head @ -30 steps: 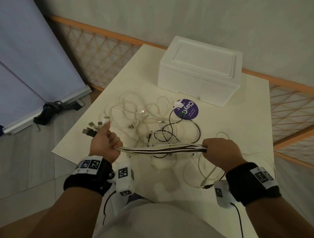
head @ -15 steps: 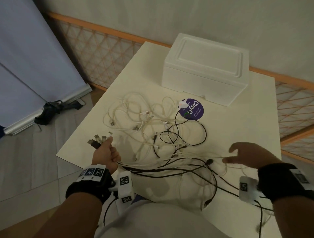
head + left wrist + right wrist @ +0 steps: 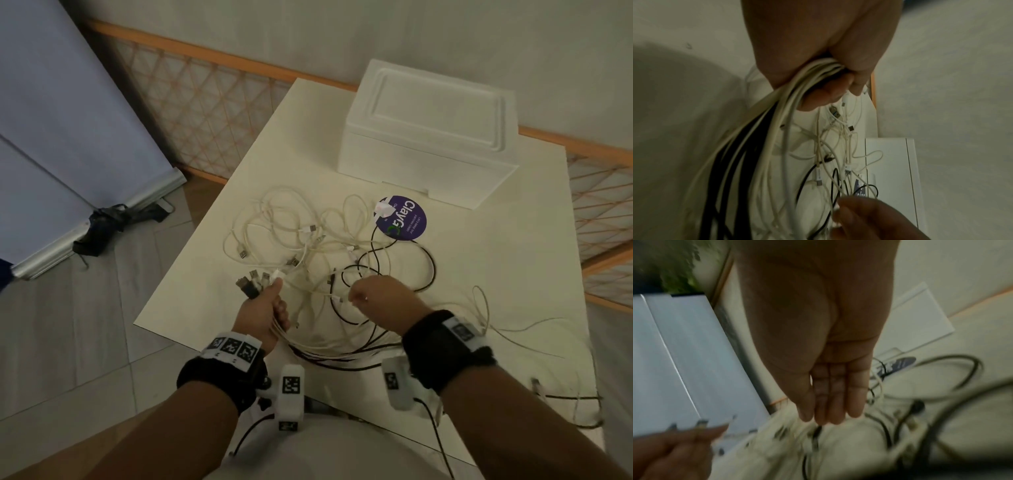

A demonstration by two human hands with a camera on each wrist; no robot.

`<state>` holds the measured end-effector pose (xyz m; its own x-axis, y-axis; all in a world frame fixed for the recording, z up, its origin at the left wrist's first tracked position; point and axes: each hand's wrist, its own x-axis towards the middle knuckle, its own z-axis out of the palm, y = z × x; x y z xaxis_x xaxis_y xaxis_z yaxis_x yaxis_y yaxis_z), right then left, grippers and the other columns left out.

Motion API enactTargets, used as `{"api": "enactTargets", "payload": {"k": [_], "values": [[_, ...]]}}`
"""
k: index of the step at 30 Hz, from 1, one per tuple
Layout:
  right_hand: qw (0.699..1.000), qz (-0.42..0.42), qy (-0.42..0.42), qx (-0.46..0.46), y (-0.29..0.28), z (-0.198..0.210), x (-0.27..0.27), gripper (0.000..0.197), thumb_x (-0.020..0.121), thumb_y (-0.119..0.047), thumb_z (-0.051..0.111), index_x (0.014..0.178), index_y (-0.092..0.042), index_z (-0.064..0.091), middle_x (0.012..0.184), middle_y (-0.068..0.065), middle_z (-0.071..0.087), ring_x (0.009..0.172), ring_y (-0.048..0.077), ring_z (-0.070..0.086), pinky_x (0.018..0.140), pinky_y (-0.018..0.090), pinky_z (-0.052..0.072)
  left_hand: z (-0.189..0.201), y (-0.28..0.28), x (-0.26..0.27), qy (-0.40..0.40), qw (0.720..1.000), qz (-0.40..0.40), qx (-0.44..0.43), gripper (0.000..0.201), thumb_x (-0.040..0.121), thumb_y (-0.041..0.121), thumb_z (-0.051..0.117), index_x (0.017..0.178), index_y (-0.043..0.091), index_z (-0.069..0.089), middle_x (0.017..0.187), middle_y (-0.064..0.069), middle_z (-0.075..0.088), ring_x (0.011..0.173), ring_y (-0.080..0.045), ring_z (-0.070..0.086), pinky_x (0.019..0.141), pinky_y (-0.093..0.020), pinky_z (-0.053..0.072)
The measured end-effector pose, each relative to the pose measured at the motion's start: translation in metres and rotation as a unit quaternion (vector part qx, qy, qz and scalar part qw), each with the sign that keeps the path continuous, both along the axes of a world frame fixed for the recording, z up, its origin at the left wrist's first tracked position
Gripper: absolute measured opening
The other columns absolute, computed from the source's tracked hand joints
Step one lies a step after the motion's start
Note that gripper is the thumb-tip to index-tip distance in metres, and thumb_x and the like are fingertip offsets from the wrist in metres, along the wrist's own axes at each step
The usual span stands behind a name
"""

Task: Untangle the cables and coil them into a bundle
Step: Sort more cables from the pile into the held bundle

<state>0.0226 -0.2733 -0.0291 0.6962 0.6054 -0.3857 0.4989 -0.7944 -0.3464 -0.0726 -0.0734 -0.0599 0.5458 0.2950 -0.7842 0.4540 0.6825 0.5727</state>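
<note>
Head view: the left hand (image 3: pixel 261 315) is at the near left edge of the counter (image 3: pixel 496 260), fist wrapped round a gathered bunch of cables (image 3: pixel 329 349), plug ends (image 3: pixel 251 279) fanning out above the thumb.
Left wrist view: fingers (image 3: pixel 826 95) curled tight over the white and black strands (image 3: pixel 764 129), which stream down out of the fist.
Gathered cables: they sag from the left fist in a loop along the near edge of the counter, passing under the right wrist.
Right hand: the right hand (image 3: pixel 380 301) hovers over the middle of the tangle, just right of the left fist, knuckles up.
Right wrist view: blurred, but the fingers (image 3: pixel 835 395) lie straight and pressed side by side, pointing down at the cables; nothing is plainly pinched there.
Thumb contact: in the head view a white cable end (image 3: pixel 339 299) sits right at the thumb side of the right hand; whether it is gripped, cannot tell.
Loose tangle: white cables (image 3: pixel 294 222) sprawl in loops on the counter beyond both hands, with a black cable (image 3: pixel 430 260) curling to their right.
Sticker: a round purple sticker (image 3: pixel 402 219) lies flat just beyond the tangle.
Box: a white foam box (image 3: pixel 431 137) stands at the far side of the counter, lid on.
</note>
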Motion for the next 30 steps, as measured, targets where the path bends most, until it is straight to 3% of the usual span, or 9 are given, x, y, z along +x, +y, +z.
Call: {"api": "enactTargets", "payload": {"k": [5,10,12,15,18,21,23,26,30], "values": [[0.998,-0.059,0.002,-0.019,0.031,-0.025,-0.012,0.024,0.093,-0.038,0.048,0.094,-0.014,0.049,0.092,0.007,0.055,0.093,0.027,0.057,0.073,0.035,0.04,0.002,-0.003,0.004,-0.014,1.0,-0.002,-0.002,0.04,0.09,0.03,0.063,0.058,0.013,0.046,0.048,0.0,0.045,0.041,-0.014,0.045,0.044,-0.022,0.041],[0.998,-0.057,-0.021,-0.036,0.039,-0.027,-0.008,0.023,0.095,-0.034,0.045,0.102,-0.014,0.052,0.102,0.009,0.058,0.096,0.029,0.058,0.075,0.036,0.043,0.01,-0.002,0.007,-0.066,0.996,-0.038,0.036,0.031,0.091,0.026,0.063,0.067,0.006,0.061,0.06,-0.005,0.06,0.046,-0.013,0.053,0.047,-0.023,0.047],[0.997,-0.071,-0.037,0.002,0.04,-0.014,-0.004,0.02,0.094,-0.03,0.049,0.099,-0.012,0.056,0.099,0.01,0.061,0.095,0.027,0.058,0.073,0.033,0.04,0.015,0.002,0.012,-0.098,0.992,-0.056,0.048,0.021,0.091,0.022,0.063,0.081,0.004,0.068,0.074,-0.007,0.069,0.047,-0.011,0.05,0.046,-0.023,0.046],[0.983,-0.116,-0.04,0.136,0.041,0.016,-0.001,0.017,0.089,-0.028,0.061,0.092,-0.012,0.062,0.084,0.002,0.064,0.081,0.018,0.058,0.068,0.027,0.042,0.024,0.005,0.025,-0.138,0.983,-0.101,0.067,0.009,0.088,0.016,0.065,0.094,0.012,0.072,0.096,-0.004,0.073,0.046,-0.009,0.043,0.046,-0.023,0.043],[0.97,-0.105,-0.041,0.216,0.051,0.046,-0.002,0.01,0.088,-0.023,0.063,0.091,-0.013,0.063,0.075,-0.004,0.061,0.071,0.011,0.055,0.062,0.019,0.038,0.033,-0.001,0.04,-0.169,0.97,-0.15,0.086,0.007,0.087,0.01,0.066,0.092,0.01,0.071,0.075,-0.006,0.063,0.042,-0.009,0.039,0.045,-0.024,0.041],[0.946,-0.139,-0.037,0.289,0.057,0.065,0.004,0.003,0.09,-0.013,0.058,0.093,-0.013,0.059,0.077,-0.001,0.066,0.069,0.017,0.061,0.065,0.032,0.05,0.04,-0.006,0.052,-0.202,0.955,-0.193,0.096,0.011,0.086,0.014,0.069,0.092,0.005,0.065,0.062,-0.005,0.048,0.041,-0.009,0.035,0.046,-0.024,0.034],[0.904,-0.206,-0.012,0.374,0.054,0.075,0.01,0.015,0.092,-0.005,0.051,0.089,-0.018,0.055,0.08,-0.003,0.067,0.074,0.019,0.066,0.069,0.037,0.055,0.04,-0.005,0.059,-0.207,0.944,-0.232,0.111,0.006,0.087,0.014,0.067,0.086,0.008,0.067,0.063,-0.005,0.054,0.043,-0.01,0.033,0.045,-0.023,0.031],[0.775,-0.315,0.033,0.547,0.041,0.093,0.023,0.033,0.092,0.002,0.04,0.082,-0.027,0.051,0.072,-0.003,0.066,0.074,0.024,0.065,0.066,0.037,0.053,0.034,-0.004,0.067,-0.173,0.92,-0.309,0.167,0.018,0.084,0.023,0.072,0.067,0.021,0.068,0.052,0.002,0.052,0.043,-0.012,0.033,0.044,-0.023,0.031],[0.638,-0.434,-0.096,0.629,-0.008,0.113,0.056,0.023,0.092,-0.001,0.036,0.09,-0.023,0.045,0.075,0.006,0.059,0.062,0.022,0.063,0.058,0.036,0.054,0.018,0.004,0.077,-0.116,0.895,-0.358,0.238,0.018,0.08,0.031,0.076,0.075,0.015,0.068,0.056,-0.002,0.055,0.044,-0.011,0.043,0.045,-0.022,0.038]]}}
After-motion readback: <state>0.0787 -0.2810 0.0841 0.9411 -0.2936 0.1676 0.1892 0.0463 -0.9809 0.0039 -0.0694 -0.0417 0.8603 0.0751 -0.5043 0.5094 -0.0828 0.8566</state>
